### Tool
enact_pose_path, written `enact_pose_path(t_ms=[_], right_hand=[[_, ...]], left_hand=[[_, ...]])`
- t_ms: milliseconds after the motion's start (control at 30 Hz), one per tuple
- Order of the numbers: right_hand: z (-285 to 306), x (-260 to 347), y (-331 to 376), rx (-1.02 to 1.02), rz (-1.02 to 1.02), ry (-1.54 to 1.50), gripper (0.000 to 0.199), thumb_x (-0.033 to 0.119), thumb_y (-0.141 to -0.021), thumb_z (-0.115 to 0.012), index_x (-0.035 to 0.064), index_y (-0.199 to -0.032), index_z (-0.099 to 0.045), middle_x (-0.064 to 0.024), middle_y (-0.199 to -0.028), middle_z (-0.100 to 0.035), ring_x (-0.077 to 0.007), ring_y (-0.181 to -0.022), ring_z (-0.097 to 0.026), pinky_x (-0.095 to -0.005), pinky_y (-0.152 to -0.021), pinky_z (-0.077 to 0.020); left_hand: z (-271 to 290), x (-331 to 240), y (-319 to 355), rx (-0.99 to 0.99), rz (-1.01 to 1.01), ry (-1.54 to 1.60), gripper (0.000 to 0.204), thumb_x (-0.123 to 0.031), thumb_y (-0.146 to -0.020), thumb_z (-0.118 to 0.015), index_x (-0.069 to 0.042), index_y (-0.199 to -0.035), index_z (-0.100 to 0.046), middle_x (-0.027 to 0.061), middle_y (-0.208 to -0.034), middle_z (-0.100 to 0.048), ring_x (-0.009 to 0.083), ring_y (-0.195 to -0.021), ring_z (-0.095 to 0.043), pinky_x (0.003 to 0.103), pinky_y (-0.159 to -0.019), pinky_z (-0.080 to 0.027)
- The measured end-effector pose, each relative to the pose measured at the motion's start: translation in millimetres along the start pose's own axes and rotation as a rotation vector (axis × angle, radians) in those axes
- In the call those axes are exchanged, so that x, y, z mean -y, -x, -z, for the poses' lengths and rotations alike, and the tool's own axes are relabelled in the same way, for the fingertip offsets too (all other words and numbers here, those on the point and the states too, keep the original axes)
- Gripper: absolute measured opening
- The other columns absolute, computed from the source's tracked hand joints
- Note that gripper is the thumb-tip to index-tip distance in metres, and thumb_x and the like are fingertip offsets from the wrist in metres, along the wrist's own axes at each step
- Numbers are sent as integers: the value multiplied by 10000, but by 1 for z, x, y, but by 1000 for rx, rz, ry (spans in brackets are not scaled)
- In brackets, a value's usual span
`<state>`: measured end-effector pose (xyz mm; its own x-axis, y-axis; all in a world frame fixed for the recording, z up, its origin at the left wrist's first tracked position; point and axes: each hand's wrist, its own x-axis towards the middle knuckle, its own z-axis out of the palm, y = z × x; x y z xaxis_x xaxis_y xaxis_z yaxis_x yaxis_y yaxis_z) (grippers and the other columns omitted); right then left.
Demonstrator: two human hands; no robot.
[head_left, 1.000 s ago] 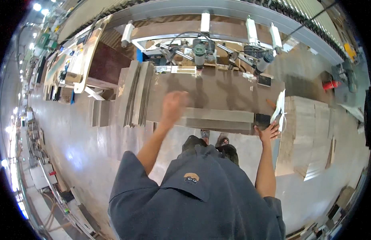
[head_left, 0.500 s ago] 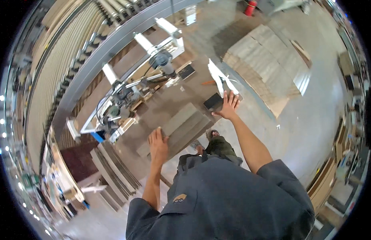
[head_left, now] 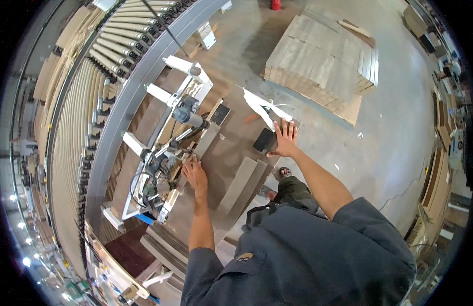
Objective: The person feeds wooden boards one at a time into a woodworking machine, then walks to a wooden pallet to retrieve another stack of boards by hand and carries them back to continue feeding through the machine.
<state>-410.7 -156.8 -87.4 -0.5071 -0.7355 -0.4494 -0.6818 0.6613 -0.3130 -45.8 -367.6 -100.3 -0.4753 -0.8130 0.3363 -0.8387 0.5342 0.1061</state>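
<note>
My left hand [head_left: 194,174] rests with its fingers stretched out at the near end of a grey-brown plank [head_left: 208,138], which lies along the machine's edge. Close beside that hand are clamped power tool motors [head_left: 188,113] on a metal frame. On the brown worktable [head_left: 216,176], two more planks [head_left: 242,186] lie side by side near my body. My right hand [head_left: 285,142] is spread at the table's right edge, next to a black block [head_left: 264,139]; whether it touches the block is unclear. White strips [head_left: 262,106] lie just beyond its fingertips.
A large stack of boards [head_left: 323,56] stands on the floor at the far right. A roller conveyor [head_left: 75,137] with a grey rail [head_left: 119,92] runs along the left. More planks [head_left: 167,250] are piled at the lower left. Another black block [head_left: 220,115] sits beyond the motors.
My left hand has moved from the near planks to the machine's edge, where one plank now lies. My right hand stays by the black block. The view has shifted.
</note>
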Motion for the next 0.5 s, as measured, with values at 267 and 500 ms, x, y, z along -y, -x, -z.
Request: enact_pose_path(t_ms=[267, 500], right_hand=[[6, 5, 0, -19, 25, -6, 1614, 748, -549, -917, 218, -1716, 62, -221, -1759, 173, -557, -1574, 186, -695, -1249, 47], [0, 25, -6, -53, 129, -84, 1599, 613, -504, -995, 1, -1678, -99, -328, -1730, 42, -619, -1553, 114, -756, -1231, 7]], left_hand=[[-30, 27, -10, -67, -62, 147, 364, -114, -907, -740, -253, -1241, -781, 34, -1232, -659, 324, -1221, -562, 531, -1057, -397], [-47, 62, 6, -86, 314, 736, 169, -80, -964, -689, -44, -1090, -794, 177, -1076, -711, 369, -1026, -659, 479, -916, -521]])
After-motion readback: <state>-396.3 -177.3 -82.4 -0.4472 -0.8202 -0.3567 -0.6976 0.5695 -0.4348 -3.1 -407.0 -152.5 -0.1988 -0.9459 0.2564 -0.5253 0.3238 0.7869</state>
